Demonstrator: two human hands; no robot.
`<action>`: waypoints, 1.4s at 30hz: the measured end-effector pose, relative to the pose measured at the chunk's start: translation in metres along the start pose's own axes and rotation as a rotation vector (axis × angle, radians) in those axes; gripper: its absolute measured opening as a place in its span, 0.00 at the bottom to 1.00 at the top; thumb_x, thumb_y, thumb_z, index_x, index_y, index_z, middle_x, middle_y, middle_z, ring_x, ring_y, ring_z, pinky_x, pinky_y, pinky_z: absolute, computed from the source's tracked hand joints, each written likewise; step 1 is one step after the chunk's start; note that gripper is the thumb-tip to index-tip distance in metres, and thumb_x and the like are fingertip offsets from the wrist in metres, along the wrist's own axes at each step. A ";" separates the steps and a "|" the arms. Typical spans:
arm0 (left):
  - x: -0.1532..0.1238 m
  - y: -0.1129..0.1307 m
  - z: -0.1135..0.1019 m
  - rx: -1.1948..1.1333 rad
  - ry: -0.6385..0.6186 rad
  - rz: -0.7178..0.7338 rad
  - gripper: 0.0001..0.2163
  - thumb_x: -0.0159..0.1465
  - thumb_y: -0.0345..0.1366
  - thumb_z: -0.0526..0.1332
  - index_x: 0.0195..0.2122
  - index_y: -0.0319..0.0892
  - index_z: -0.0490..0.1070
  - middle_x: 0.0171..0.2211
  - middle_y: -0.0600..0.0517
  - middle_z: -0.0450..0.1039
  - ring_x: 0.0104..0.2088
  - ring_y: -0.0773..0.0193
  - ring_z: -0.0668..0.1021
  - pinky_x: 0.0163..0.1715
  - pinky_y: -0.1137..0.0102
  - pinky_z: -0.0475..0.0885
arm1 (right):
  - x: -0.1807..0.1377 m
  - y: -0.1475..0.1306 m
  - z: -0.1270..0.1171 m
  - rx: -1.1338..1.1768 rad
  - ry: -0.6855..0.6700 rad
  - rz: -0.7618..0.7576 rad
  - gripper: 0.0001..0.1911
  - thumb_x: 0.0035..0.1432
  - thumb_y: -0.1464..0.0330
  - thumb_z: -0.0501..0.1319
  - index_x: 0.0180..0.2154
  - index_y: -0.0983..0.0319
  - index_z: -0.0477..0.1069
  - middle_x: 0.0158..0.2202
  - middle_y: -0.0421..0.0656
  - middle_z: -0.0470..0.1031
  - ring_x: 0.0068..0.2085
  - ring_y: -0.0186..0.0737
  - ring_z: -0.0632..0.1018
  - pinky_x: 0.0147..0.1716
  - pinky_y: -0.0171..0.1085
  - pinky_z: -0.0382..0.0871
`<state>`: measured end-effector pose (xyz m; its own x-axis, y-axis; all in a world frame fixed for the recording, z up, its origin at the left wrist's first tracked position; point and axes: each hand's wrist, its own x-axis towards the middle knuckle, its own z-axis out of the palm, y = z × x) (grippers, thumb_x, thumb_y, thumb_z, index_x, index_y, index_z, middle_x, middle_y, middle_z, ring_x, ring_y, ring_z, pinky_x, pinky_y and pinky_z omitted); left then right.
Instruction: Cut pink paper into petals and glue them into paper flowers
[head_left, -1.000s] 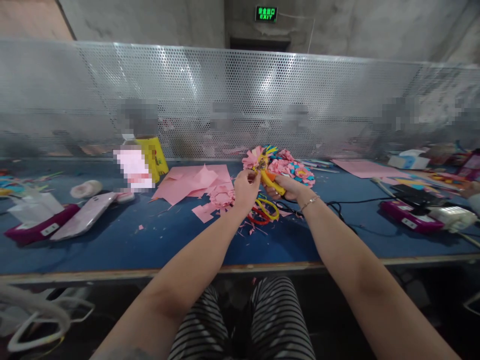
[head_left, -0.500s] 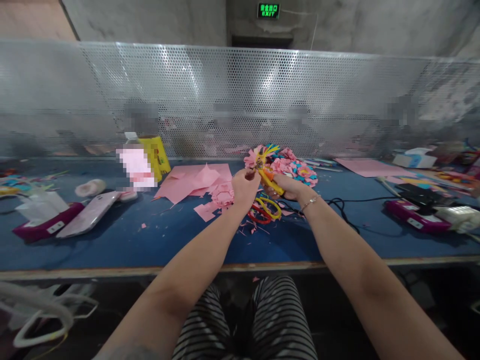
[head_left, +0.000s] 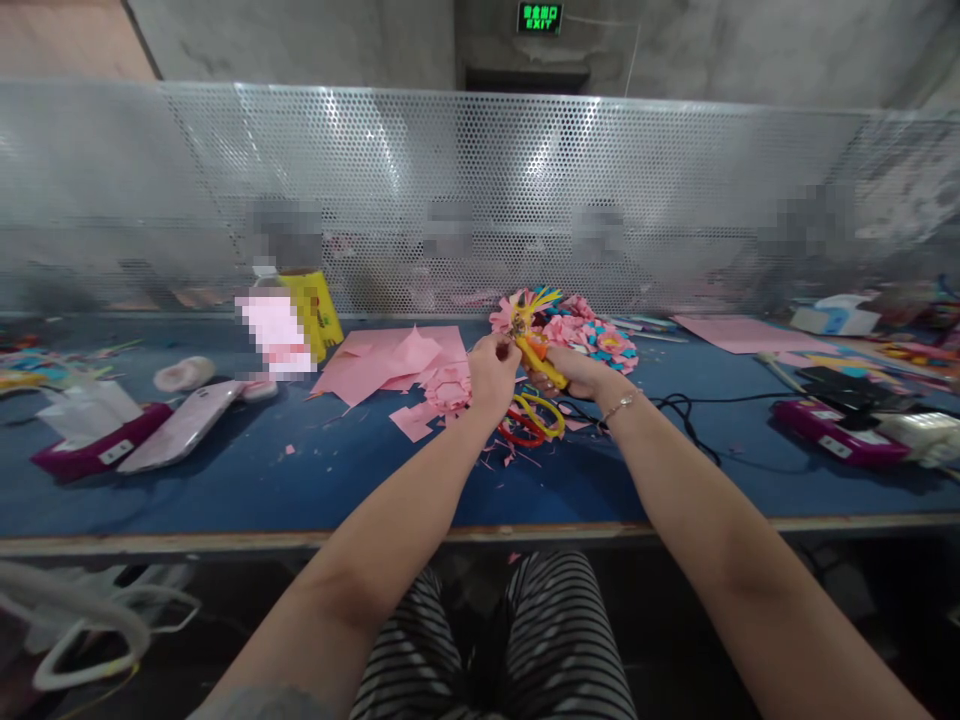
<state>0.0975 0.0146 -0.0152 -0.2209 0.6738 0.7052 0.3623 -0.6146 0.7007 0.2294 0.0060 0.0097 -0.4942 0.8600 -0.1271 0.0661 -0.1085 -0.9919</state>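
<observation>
My right hand [head_left: 574, 370] is wrapped round a yellow hot glue gun [head_left: 541, 364] with an orange trigger, its front end pointing up and left. Close to that end, my left hand [head_left: 493, 375] is closed in a pinch; what its fingertips hold is too small to make out. Just beyond both hands are a pink paper flower [head_left: 504, 314] and yellow paper strips [head_left: 546, 299]. Below the hands lie red loop handles [head_left: 517, 432] and yellow loop handles [head_left: 553, 425], apparently of scissors. Left of my left hand rests a pink folded paper flower [head_left: 448, 391].
Pink and blue paper flowers [head_left: 611, 345] are heaped behind my right hand. Pink sheets [head_left: 390, 365] and a phone [head_left: 184, 425] lie left. A black cord [head_left: 686, 420] crosses the blue table [head_left: 300, 500] at right. A perforated metal screen [head_left: 510, 190] stands behind.
My left fingertips have shifted slightly beside the front of the glue gun. My right hand keeps its hold on the glue gun; the whole view has moved a little.
</observation>
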 end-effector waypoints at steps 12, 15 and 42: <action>0.011 0.010 -0.014 -0.124 0.108 -0.071 0.03 0.53 0.29 0.55 0.23 0.39 0.65 0.21 0.54 0.67 0.24 0.69 0.69 0.28 0.73 0.65 | -0.002 0.002 -0.004 -0.010 -0.072 0.058 0.09 0.56 0.64 0.46 0.27 0.61 0.56 0.15 0.35 0.55 0.15 0.27 0.54 0.11 0.27 0.47; 0.011 0.008 -0.016 -0.117 0.107 -0.029 0.03 0.54 0.30 0.55 0.24 0.40 0.66 0.22 0.54 0.68 0.25 0.70 0.70 0.29 0.73 0.66 | -0.002 0.002 -0.006 -0.008 -0.080 0.059 0.10 0.57 0.64 0.45 0.28 0.61 0.57 0.15 0.35 0.55 0.14 0.27 0.55 0.11 0.27 0.47; 0.003 0.004 -0.009 0.040 -0.027 0.070 0.06 0.56 0.35 0.56 0.27 0.40 0.69 0.26 0.51 0.71 0.29 0.67 0.72 0.34 0.71 0.67 | 0.005 -0.001 0.006 -0.114 0.278 0.038 0.18 0.59 0.56 0.44 0.26 0.61 0.58 0.15 0.36 0.56 0.15 0.26 0.56 0.12 0.27 0.47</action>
<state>0.0902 0.0108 -0.0096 -0.1698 0.6410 0.7485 0.4120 -0.6438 0.6448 0.2218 0.0075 0.0100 -0.2341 0.9617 -0.1426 0.1843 -0.1001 -0.9778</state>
